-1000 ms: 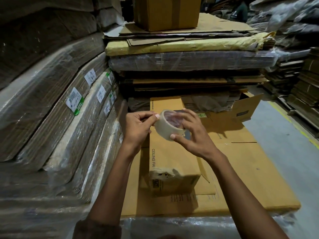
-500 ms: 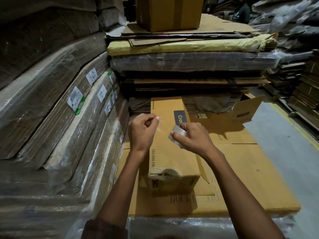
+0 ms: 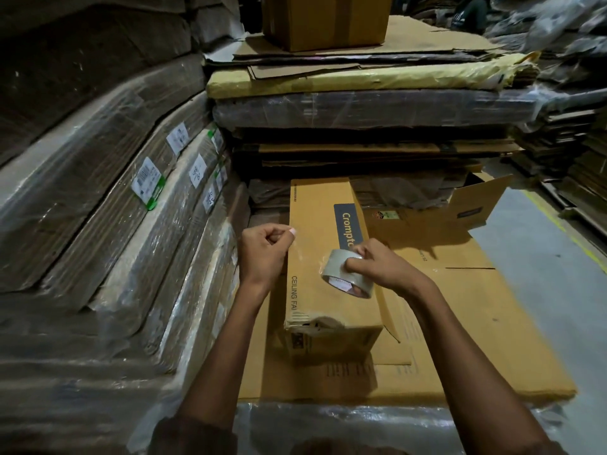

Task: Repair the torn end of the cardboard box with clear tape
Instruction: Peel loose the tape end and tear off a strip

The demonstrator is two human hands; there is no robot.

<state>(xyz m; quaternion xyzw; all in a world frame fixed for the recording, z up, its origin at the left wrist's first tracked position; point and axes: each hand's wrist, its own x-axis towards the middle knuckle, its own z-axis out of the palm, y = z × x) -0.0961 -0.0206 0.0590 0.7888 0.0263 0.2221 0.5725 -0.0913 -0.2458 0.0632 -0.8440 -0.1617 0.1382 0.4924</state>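
wrapped cardboard stacks [image 3: 108, 205], flattened cartons [image 3: 476, 323] beneath box [image 3: 328, 257]

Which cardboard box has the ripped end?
The long ceiling-fan box lying under both hands. Its near end is torn and crumpled. The box on the stack behind shows no tear.

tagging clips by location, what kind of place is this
Most likely a packaging warehouse or storeroom: plastic-wrapped bundles of flattened cardboard carrying labels, more flat sheets stacked behind, and a concrete floor with a painted yellow line.
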